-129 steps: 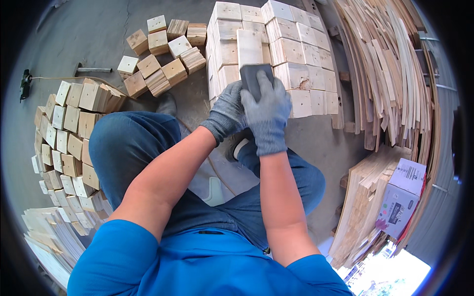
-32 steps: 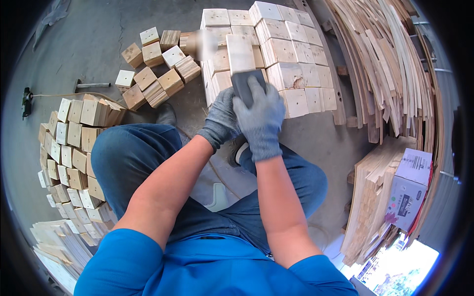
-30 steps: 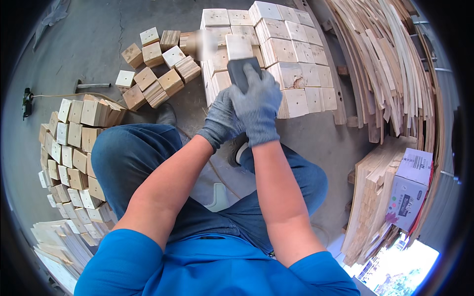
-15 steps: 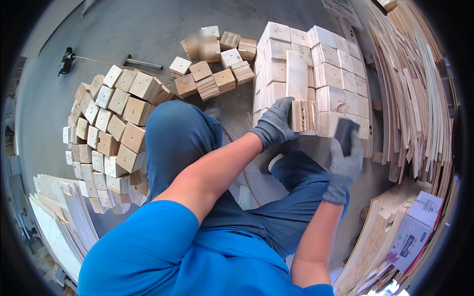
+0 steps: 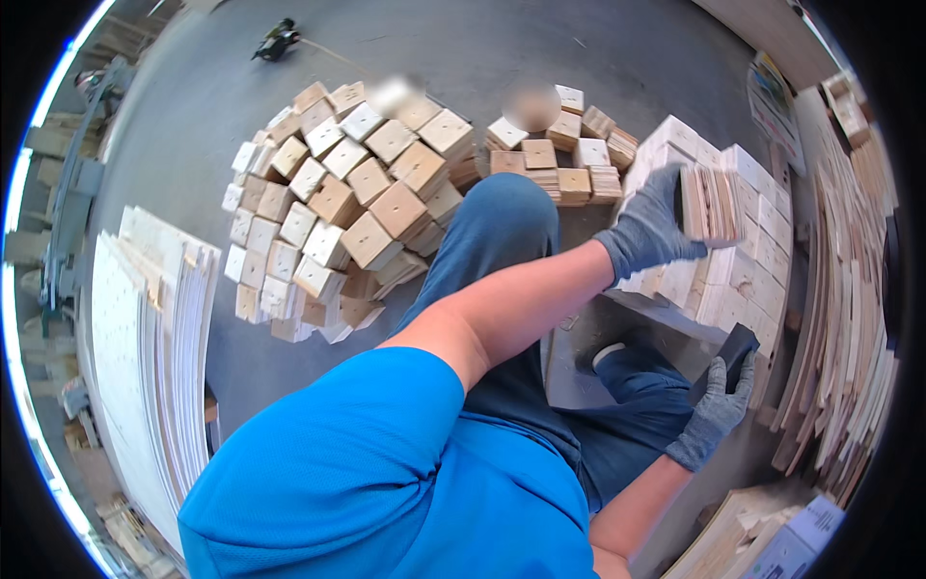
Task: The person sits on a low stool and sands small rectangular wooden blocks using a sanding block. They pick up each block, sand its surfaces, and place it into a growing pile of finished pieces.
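Note:
In my gloved left hand (image 5: 644,230) is a layered plywood block (image 5: 712,205), gripped from its left side with the ply edges facing me. It is over the neat stack of pale wooden blocks (image 5: 757,275); whether it touches the stack I cannot tell. Lower and to the right, my gloved right hand (image 5: 720,403) is closed around a dark, flat-sided rectangular block (image 5: 735,353), apart from the plywood block. Part of the stack is hidden behind my left hand.
A loose heap of wooden blocks (image 5: 333,198) lies left of my knee. A smaller group (image 5: 573,181) sits ahead. Long wood strips (image 5: 844,289) line the right, and white sheets (image 5: 159,338) lean at left. A purple-and-white box (image 5: 796,540) is at lower right.
The view has swung, so the heap and stack appear farther right. My left hand has shifted the plywood block toward the stack's far part. The dark block stays in my right hand, now lower.

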Demonstrator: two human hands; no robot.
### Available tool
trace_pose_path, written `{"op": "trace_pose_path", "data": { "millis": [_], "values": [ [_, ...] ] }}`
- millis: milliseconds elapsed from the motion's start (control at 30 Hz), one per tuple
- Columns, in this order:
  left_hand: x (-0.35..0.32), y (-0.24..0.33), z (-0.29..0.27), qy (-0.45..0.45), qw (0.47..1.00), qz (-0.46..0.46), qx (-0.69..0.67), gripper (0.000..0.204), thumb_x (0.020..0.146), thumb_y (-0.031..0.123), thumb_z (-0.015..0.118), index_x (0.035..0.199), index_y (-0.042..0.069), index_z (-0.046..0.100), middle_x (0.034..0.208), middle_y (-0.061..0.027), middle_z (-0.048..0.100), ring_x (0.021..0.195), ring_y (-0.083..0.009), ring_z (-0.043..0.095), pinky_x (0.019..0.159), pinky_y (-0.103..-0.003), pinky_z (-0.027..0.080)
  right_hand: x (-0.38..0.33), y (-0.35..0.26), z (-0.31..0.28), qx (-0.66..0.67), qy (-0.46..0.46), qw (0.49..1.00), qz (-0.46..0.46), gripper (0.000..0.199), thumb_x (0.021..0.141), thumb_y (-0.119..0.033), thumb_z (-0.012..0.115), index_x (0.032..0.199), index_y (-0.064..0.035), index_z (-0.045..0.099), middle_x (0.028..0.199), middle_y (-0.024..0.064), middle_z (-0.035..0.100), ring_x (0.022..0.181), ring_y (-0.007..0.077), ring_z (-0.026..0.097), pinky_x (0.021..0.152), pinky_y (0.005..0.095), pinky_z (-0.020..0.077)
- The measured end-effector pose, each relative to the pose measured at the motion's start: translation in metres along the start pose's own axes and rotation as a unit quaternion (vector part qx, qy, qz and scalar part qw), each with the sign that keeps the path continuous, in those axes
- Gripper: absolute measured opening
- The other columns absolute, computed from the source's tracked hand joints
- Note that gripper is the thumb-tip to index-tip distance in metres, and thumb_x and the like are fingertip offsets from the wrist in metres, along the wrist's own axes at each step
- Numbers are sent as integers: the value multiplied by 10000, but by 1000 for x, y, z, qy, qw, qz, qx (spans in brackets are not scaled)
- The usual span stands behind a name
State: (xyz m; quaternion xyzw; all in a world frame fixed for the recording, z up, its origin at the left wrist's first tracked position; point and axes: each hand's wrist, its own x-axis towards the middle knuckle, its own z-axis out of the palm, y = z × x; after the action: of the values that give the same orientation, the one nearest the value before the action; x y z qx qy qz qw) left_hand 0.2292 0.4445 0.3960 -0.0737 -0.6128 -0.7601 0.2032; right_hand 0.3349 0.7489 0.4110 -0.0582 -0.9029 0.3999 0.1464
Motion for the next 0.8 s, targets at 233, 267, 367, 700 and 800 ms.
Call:
{"op": "trace_pose_path", "data": {
  "millis": [233,267,367,700,800],
  "values": [
    [15,79,-156,133,982,131,-23,824,742,148,1007,1421,70,546,1364,-106,671,1254,-243,680,1101,-419,593,17,-28,26,80,-58,995,6,614,984,-181,820,1547,-51,611,1453,138,689,1248,225,664,1084,341,528],
    [3,98,-183,149,982,113,-20,771,752,104,989,1397,67,568,1345,-104,681,1243,-243,686,1094,-416,598,21,-26,29,93,-64,994,5,610,989,-186,815,1548,-53,611,1451,135,690,1248,223,663,1083,337,528],
    [-61,159,-258,222,966,56,120,679,764,86,960,1346,57,611,1283,-99,708,1196,-237,704,1041,-405,614,26,-29,46,183,-103,978,3,638,1000,-176,798,1571,-13,566,1471,123,672,1256,213,652,1090,338,522],
    [-421,206,-360,487,731,-208,430,778,688,154,1004,1356,7,634,1254,-119,751,1136,-240,737,992,-378,619,22,-38,72,207,-225,952,-5,639,975,-128,816,1553,2,579,1448,124,680,1229,206,668,1072,338,537],
    [-503,188,-330,494,758,-248,345,748,679,128,1011,1342,31,677,1249,-85,765,1114,-227,738,1003,-372,604,25,-34,78,204,-231,951,11,624,977,-130,814,1544,3,589,1439,121,688,1225,206,668,1070,339,538]
  ]
}}
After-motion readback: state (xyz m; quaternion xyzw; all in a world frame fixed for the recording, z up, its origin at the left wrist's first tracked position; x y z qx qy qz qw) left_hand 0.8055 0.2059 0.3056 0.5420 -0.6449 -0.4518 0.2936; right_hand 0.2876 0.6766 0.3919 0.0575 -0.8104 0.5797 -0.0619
